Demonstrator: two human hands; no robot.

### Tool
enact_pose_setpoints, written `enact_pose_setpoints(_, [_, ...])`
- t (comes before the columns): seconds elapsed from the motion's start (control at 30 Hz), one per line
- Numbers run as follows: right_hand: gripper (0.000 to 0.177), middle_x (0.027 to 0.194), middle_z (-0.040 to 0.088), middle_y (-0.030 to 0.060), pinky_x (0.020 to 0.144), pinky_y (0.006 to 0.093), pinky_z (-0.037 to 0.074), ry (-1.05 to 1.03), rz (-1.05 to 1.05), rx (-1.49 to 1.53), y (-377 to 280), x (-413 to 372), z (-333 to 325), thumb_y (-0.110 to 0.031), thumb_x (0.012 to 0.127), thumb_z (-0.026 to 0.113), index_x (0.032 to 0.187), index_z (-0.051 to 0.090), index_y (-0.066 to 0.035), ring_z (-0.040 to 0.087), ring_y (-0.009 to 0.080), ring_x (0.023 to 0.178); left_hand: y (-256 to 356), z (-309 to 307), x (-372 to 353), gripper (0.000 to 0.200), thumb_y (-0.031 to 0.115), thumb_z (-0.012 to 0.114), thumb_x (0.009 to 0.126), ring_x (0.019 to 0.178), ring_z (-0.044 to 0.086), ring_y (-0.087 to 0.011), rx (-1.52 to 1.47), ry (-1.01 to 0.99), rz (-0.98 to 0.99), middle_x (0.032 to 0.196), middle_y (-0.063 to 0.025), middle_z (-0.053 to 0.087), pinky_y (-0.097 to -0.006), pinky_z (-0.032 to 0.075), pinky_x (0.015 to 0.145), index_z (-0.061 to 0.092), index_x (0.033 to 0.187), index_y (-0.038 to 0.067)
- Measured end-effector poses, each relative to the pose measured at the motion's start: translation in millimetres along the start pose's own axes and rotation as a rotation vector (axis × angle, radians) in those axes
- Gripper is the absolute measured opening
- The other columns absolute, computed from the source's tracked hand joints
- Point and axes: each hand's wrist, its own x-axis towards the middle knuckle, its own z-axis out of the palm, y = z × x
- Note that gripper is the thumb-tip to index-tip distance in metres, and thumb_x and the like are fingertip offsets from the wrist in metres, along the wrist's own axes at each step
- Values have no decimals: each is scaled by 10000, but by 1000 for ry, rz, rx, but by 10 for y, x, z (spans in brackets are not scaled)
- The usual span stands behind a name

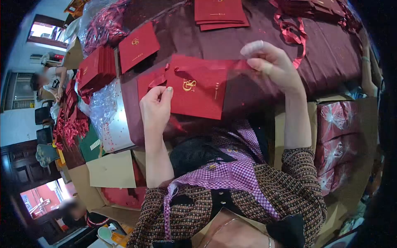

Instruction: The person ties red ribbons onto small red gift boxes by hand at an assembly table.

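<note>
A red paper gift bag (200,93) with a gold logo lies on the dark red cloth in front of me, with other red paper partly under it. My left hand (156,106) is closed in a pinch at the bag's left edge, on a red ribbon (158,78) threaded near the bag's top. Raised to the right, my right hand (269,62) pinches the stretched end of the ribbon, which runs across from the bag. A white covering shows on a right fingertip.
Stacked red bags stand at the left (97,68) and far edge (219,14). Loose ribbon (295,37) lies at the upper right. Open cartons flank me, the right one holding plastic-wrapped red packs (333,140). Two people are at the left.
</note>
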Motion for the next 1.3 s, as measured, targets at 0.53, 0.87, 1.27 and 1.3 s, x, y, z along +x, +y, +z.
enact_pose_setpoints(0.53, [90, 1021, 625, 78, 707, 217, 442, 120, -603, -57, 88, 60, 361, -27, 842, 628, 924, 651, 1, 548, 95, 821, 91, -24, 20, 251, 5, 548, 893, 800, 539, -57, -603, -284, -217, 875, 13, 602, -209, 442, 779, 607, 1128, -57])
enact_pose_setpoints(0.87, [158, 803, 577, 36, 824, 350, 373, -211, -493, -627, 457, -35, 926, -59, 788, 667, 933, 609, -84, 533, 231, 814, 100, -85, -22, 320, -48, 534, 864, 873, 564, -81, -521, -374, -126, 1021, -43, 618, -216, 462, 803, 574, 1182, -59])
enact_pose_setpoints(1.27, [107, 749, 566, 49, 775, 353, 376, -87, -540, -630, 397, 78, 1023, -74, 766, 685, 805, 586, -64, 534, 237, 749, 191, -73, -95, 314, -26, 583, 855, 823, 528, -61, -543, -316, -74, 951, -9, 596, -200, 442, 764, 586, 1169, -44])
enact_pose_setpoints(1.3, [111, 743, 565, 50, 768, 352, 377, -85, -551, -639, 376, 82, 1028, -78, 764, 688, 793, 582, -63, 535, 238, 741, 201, -76, -98, 312, -26, 587, 854, 820, 519, -59, -539, -315, -77, 943, -4, 588, -200, 440, 760, 588, 1166, -43])
